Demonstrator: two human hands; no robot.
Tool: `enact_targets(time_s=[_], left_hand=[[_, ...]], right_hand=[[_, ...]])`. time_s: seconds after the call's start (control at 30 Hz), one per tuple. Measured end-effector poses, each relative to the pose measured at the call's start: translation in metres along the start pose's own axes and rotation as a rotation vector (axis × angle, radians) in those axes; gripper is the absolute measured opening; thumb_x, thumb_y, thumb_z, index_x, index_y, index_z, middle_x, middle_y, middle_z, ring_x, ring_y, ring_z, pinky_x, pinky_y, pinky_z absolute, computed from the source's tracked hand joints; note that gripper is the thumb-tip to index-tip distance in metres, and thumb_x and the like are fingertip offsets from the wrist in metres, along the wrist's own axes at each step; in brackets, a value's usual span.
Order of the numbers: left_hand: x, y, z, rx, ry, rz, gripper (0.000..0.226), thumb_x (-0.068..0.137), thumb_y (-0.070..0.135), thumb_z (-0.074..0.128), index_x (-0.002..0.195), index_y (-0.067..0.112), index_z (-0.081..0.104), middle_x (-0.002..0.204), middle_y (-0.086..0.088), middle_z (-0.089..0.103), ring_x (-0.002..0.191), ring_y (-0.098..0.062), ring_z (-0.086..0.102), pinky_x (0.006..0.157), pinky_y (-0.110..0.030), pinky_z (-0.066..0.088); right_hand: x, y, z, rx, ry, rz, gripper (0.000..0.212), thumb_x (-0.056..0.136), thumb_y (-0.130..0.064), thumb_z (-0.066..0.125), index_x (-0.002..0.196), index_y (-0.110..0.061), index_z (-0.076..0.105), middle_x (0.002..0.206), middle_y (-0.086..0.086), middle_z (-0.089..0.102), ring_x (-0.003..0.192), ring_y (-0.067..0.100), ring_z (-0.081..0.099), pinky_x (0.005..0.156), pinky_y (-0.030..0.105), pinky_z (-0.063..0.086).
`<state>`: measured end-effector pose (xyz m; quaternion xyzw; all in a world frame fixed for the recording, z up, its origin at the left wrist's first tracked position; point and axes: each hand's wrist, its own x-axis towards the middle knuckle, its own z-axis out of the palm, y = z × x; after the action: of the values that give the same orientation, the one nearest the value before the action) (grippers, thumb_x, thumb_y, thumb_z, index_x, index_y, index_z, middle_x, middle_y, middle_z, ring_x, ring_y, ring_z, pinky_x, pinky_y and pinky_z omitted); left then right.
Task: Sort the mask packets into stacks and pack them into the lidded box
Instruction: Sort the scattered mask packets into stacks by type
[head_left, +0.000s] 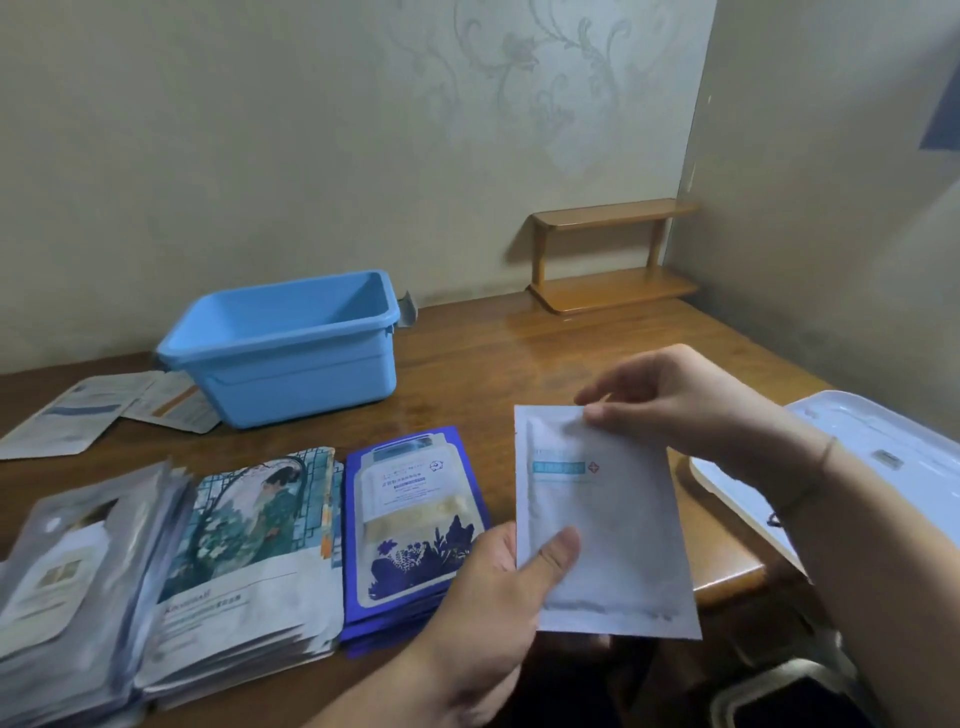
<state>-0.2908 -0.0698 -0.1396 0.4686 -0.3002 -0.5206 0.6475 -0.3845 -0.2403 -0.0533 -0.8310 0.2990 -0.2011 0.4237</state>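
both hands hold one white mask packet (602, 525) up above the near right part of the table (519, 364). left hand (498, 587) grips the packet's lower left edge, thumb pressed flat on its front. right hand (670, 400) pinches the top edge between thumb and curled fingers; a thin bracelet (826, 457) circles that wrist. the packet is tilted slightly, with a pale blue label and a small red cross near its top.

the brown wooden table fills the lower half of the view. at its back left stands a blue plastic box (291, 348), open on top, nothing visible inside. a white lid (857, 467) lies at the far right edge, partly behind the right forearm. a small wooden shelf (608, 254) sits in the back corner against the wall.

near left, a thick stack of grey packets (67, 597) leans beside a stack with a painted figure in green (249, 561). just right of these lies a dark blue stack (415, 525), beside the left hand. two loose pale packets (104, 405) lie flat left of the box.
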Motion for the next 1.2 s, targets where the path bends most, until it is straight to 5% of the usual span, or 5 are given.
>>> enact_targets(time_s=[0.13, 0.33, 0.6, 0.97, 1.2], left_hand=[[-0.005, 0.003, -0.005, 0.029, 0.008, -0.069, 0.027, 0.085, 0.015, 0.072, 0.11, 0.007, 0.068, 0.1, -0.018, 0.074, 0.077, -0.027, 0.073, 0.053, -0.032, 0.059], [-0.046, 0.033, -0.029, 0.368, 0.132, 0.123, 0.071, 0.076, 0.012, 0.077, 0.131, 0.042, 0.044, 0.109, 0.017, 0.073, 0.106, -0.005, 0.068, 0.097, -0.025, 0.05], [-0.146, 0.088, -0.114, 0.36, 0.621, 0.389, 0.045, 0.049, 0.019, 0.084, 0.093, 0.03, 0.08, 0.089, 0.007, 0.078, 0.083, -0.006, 0.073, 0.065, -0.013, 0.054], [-0.266, 0.094, -0.272, 0.705, 1.288, 0.553, 0.028, 0.07, 0.037, 0.078, 0.096, 0.025, 0.076, 0.064, 0.008, 0.069, 0.047, -0.002, 0.052, 0.044, -0.01, 0.036], [-0.275, 0.071, -0.324, 0.941, 1.347, 0.327, 0.033, 0.064, 0.05, 0.072, 0.094, 0.038, 0.073, 0.103, 0.016, 0.07, 0.098, -0.006, 0.064, 0.078, -0.004, 0.045]], right_hand=[[0.003, 0.008, 0.009, 0.047, -0.023, 0.085, 0.008, 0.079, -0.013, 0.077, 0.087, -0.014, 0.076, 0.084, 0.007, 0.076, 0.08, 0.019, 0.071, 0.084, 0.041, 0.058], [0.015, -0.024, 0.024, 0.118, -0.041, 0.057, 0.009, 0.078, -0.013, 0.076, 0.087, -0.014, 0.076, 0.082, 0.004, 0.077, 0.078, 0.017, 0.073, 0.074, 0.036, 0.059], [0.054, -0.13, 0.146, 0.31, -0.302, -0.091, 0.019, 0.069, -0.019, 0.078, 0.083, -0.007, 0.076, 0.087, 0.016, 0.075, 0.079, 0.027, 0.065, 0.085, 0.05, 0.05], [0.085, -0.255, 0.379, -0.001, -0.527, -0.401, 0.013, 0.084, -0.007, 0.069, 0.092, -0.013, 0.077, 0.082, -0.003, 0.067, 0.071, 0.008, 0.059, 0.058, 0.015, 0.05], [0.095, -0.257, 0.434, -0.229, -0.551, -0.426, 0.018, 0.084, -0.006, 0.066, 0.096, -0.013, 0.077, 0.094, 0.001, 0.071, 0.091, 0.017, 0.065, 0.073, 0.022, 0.047]])
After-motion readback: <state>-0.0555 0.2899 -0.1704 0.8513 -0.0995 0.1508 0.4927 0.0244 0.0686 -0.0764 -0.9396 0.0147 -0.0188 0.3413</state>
